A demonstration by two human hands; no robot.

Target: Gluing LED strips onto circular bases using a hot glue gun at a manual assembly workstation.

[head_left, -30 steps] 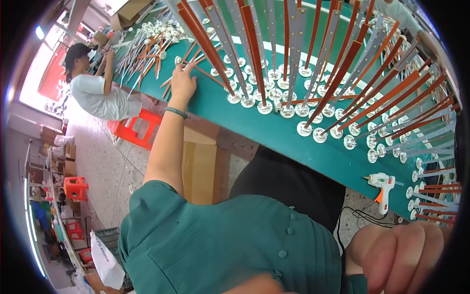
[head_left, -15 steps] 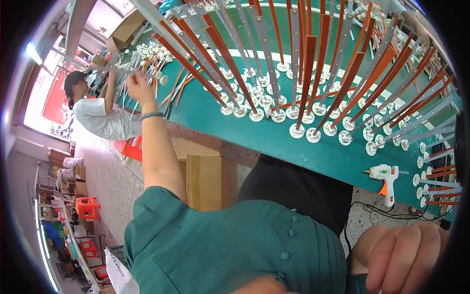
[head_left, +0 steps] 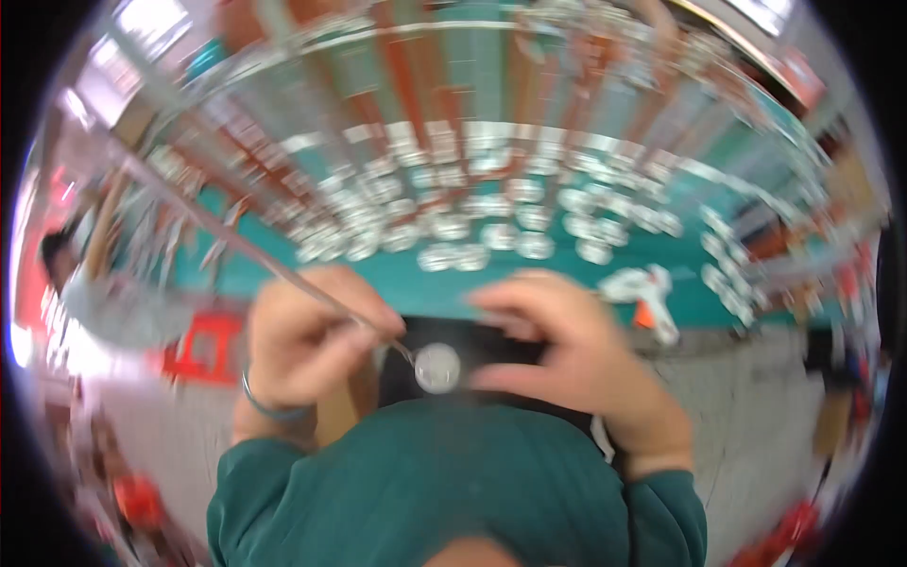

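Pinched between thumb and fingers, my left hand (head_left: 316, 345) holds a long thin strip (head_left: 222, 231) that slants up to the far left. At the strip's lower end, in front of my chest, is a round white disc (head_left: 437, 368). My right hand (head_left: 567, 345) is just right of the disc, its thumb and fingers apart, seemingly not touching it. Beyond both hands, many upright orange and grey strips on round white bases (head_left: 453, 255) stand in rows on the green table (head_left: 564, 282). Motion blurs much of the picture.
A white glue gun (head_left: 652, 293) with an orange trigger lies near the table's front edge on the right. At the left are a red plastic stool (head_left: 203, 348) and a person in a white shirt (head_left: 118, 307). Loose strips lie on the table's left part.
My left hand has come back from the far left to my chest, bringing the strip and its disc. My right hand has moved up and inward beside the disc. The view has turned.
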